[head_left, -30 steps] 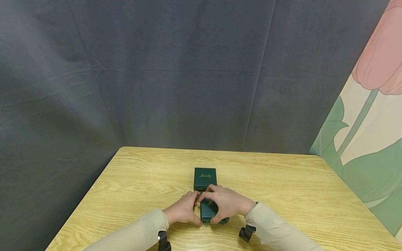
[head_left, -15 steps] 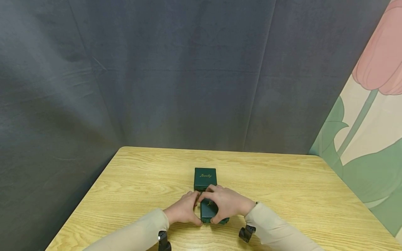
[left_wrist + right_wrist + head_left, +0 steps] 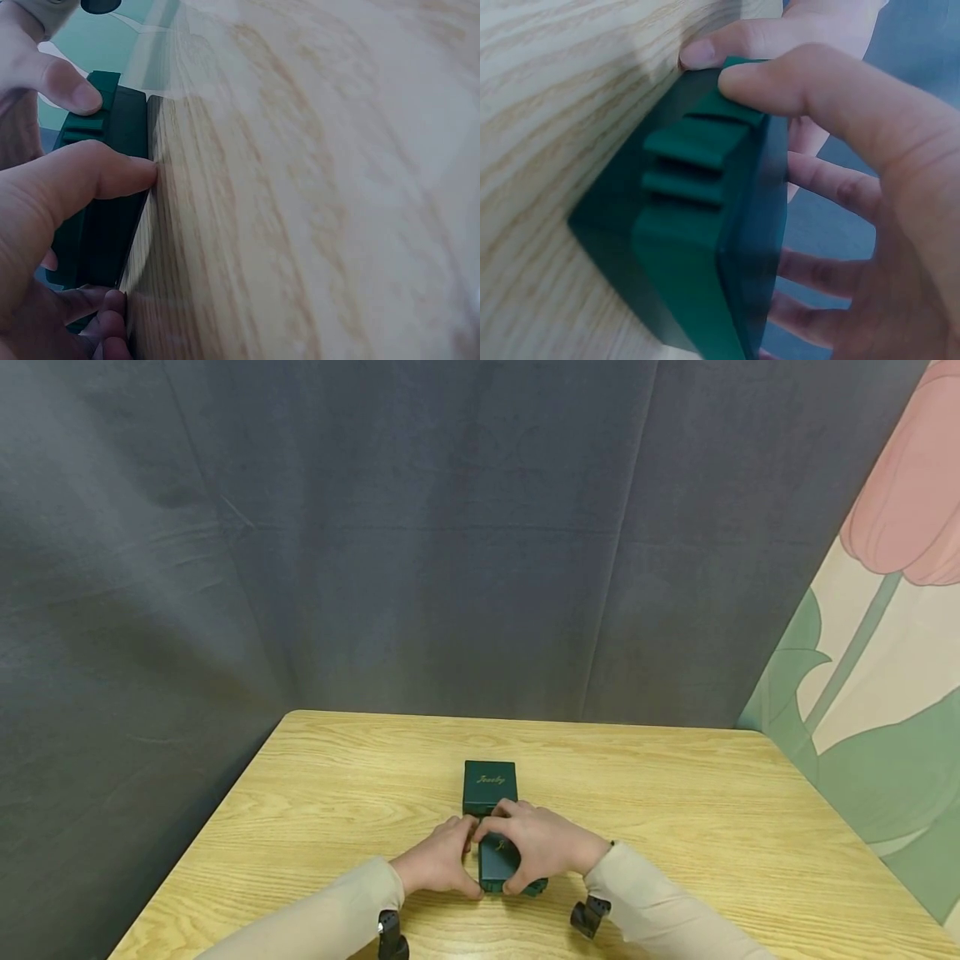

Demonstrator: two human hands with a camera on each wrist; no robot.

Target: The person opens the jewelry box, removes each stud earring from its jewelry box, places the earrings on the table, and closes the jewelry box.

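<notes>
A dark green jewelry box (image 3: pixel 495 867) with gold lettering sits near the table's front, flanked by both hands. My left hand (image 3: pixel 441 862) grips it from the left: in the left wrist view the thumb (image 3: pixel 112 176) lies on the box's front side, low by the tabletop, with fingers at the back. From the right, my right hand (image 3: pixel 551 845) spans the lid. Its thumb (image 3: pixel 780 84) presses the green ribbon bow (image 3: pixel 694 146) on the front, and its fingers reach the far side. The lid appears closed. Part of the lettering is hidden by the right hand.
A second dark green box (image 3: pixel 489 787) with gold lettering stands just behind the first. Both are on a light wood table (image 3: pixel 675 810). A dark grey curtain (image 3: pixel 450 543) hangs behind, and a flower-patterned panel (image 3: pixel 885 693) is at right.
</notes>
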